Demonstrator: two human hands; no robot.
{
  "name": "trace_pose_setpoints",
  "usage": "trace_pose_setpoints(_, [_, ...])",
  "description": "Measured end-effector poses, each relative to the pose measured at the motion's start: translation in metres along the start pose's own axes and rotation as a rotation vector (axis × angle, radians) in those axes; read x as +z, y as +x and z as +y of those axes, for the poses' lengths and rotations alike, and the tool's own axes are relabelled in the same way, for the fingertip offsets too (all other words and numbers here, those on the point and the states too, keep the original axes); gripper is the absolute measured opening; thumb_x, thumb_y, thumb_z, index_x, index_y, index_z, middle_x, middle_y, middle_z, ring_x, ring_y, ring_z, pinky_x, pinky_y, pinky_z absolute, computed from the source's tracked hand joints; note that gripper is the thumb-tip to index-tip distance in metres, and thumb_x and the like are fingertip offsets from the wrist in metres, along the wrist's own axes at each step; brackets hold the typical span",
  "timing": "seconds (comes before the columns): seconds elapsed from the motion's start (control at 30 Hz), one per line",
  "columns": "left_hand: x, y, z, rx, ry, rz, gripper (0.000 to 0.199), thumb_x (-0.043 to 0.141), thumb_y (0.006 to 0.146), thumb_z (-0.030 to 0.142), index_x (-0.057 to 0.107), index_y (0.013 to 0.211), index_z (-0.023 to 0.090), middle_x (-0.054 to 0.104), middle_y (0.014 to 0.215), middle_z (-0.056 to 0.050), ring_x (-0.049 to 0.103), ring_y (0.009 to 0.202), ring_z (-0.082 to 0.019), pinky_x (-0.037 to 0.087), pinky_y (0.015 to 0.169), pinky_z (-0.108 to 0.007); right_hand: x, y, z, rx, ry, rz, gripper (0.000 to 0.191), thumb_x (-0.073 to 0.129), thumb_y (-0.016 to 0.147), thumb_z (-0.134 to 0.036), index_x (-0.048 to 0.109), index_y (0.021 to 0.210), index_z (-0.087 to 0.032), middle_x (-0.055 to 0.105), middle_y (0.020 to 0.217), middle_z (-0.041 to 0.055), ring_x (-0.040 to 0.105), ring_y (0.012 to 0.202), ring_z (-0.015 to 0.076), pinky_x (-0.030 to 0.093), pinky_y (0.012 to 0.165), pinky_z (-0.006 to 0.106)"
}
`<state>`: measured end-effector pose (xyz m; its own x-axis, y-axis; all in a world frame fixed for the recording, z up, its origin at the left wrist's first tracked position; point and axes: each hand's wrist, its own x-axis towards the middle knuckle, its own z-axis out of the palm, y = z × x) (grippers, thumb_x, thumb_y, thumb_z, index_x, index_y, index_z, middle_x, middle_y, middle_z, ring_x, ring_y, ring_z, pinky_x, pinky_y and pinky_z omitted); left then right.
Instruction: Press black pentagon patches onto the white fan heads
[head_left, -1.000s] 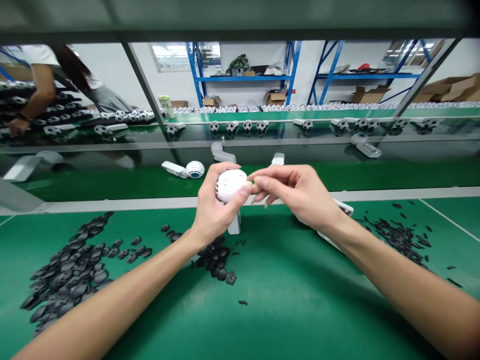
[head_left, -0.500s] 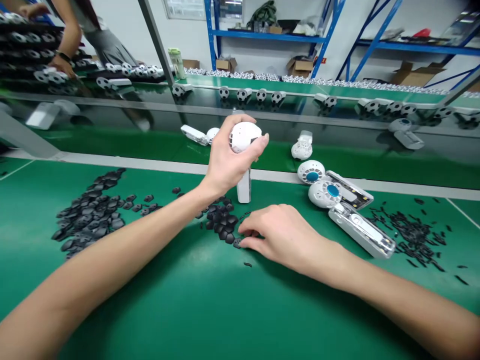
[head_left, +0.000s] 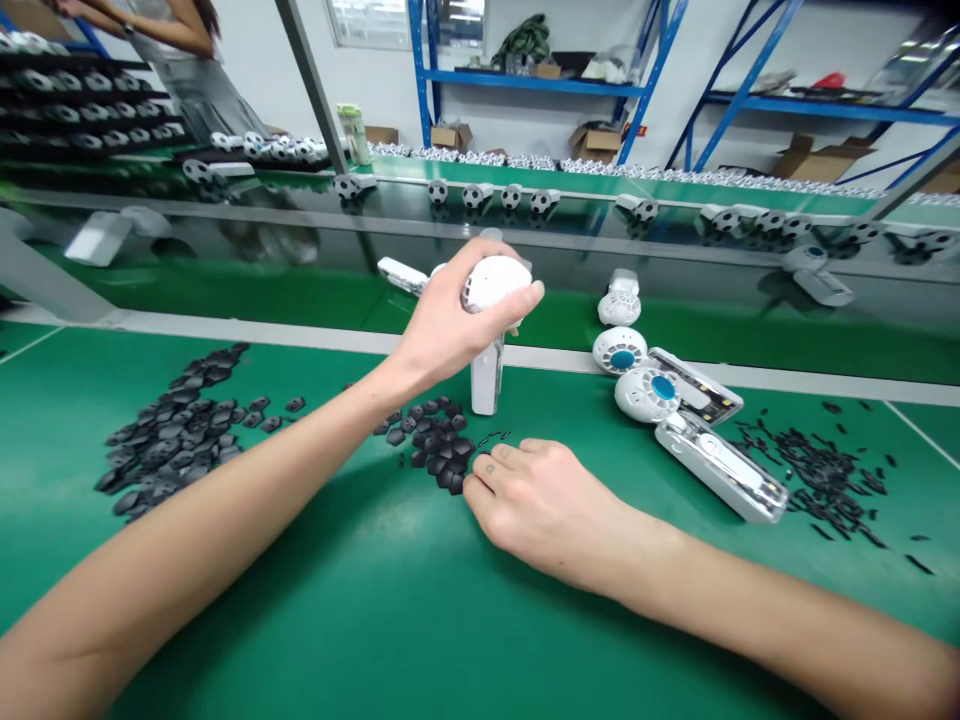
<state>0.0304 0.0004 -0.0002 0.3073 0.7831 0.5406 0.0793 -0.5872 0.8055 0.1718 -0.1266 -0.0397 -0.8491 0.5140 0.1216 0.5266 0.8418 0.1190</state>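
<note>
Turned since the last frame: left hand, fingers wrapped around a white ball shell, held up above the green counter. Right hand, fingers loosely curled, resting just beside a pile of black pentagonal patches.

forearms: bare | right hand: small dark mark on finger

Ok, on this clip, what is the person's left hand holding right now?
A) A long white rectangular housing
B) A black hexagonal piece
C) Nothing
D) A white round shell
D. The left hand has its fingers wrapped around the white round shell, while the right hand lies beside the black hexagonal pieces.
</note>
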Motion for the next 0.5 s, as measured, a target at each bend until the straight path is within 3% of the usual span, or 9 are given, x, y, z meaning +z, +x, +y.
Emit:
trace_pose_setpoints(0.13, [-0.008,0.003,0.01,-0.289,-0.143,-0.081,0.044,0.069,0.093,0.062,0.066,0.089,0.018,0.07,0.078,-0.005,0.068,0.067,-0.02,0.051,0.055,-0.026,-0.01,0.001,0.014,0.077,0.252,-0.023,0.014,0.069,0.096,-0.002,0.076,0.091,-0.013,0.079,0.087,0.0077,0.075,0.076,0.0228,0.038,0.053,0.033])
trace_pose_setpoints(0.2, [-0.008,0.002,0.011,-0.434,-0.256,-0.135,0.046,0.07,0.089,0.064,0.065,0.084,0.018,0.07,0.075,-0.006,0.067,0.066,-0.021,0.051,0.055,-0.026,-0.023,-0.001,0.026,0.182,0.533,0.149,0.011,0.074,0.098,-0.007,0.079,0.093,-0.015,0.082,0.09,0.0045,0.076,0.077,0.02,0.047,0.06,0.03])
trace_pose_setpoints(0.27, [-0.006,-0.001,0.009,-0.462,-0.344,-0.061,0.044,0.073,0.085,0.061,0.065,0.082,0.018,0.069,0.072,-0.006,0.066,0.064,-0.021,0.051,0.055,-0.027,-0.037,-0.004,0.038,0.324,0.873,0.406,0.009,0.076,0.099,-0.013,0.08,0.092,-0.017,0.082,0.086,0.0012,0.077,0.073,0.016,0.054,0.065,0.026])
trace_pose_setpoints(0.37, [0.0,-0.01,0.004,-0.272,-0.326,0.136,0.043,0.065,0.094,0.06,0.064,0.079,0.019,0.065,0.069,-0.004,0.061,0.061,-0.018,0.049,0.055,-0.028,-0.055,-0.005,0.052,0.492,1.303,0.67,0.013,0.086,0.093,-0.025,0.08,0.086,-0.017,0.079,0.073,-0.0007,0.075,0.065,0.0136,0.057,0.06,0.02])
trace_pose_setpoints(0.5, [0.009,-0.021,0.008,0.095,-0.027,0.242,0.044,0.056,0.105,0.057,0.069,0.087,0.019,0.066,0.079,-0.003,0.058,0.066,-0.017,0.048,0.059,-0.028,-0.057,0.0,0.058,0.547,1.553,0.826,0.03,0.095,0.083,-0.041,0.077,0.084,-0.016,0.079,0.075,0.0018,0.078,0.071,0.0162,0.062,0.06,0.02])
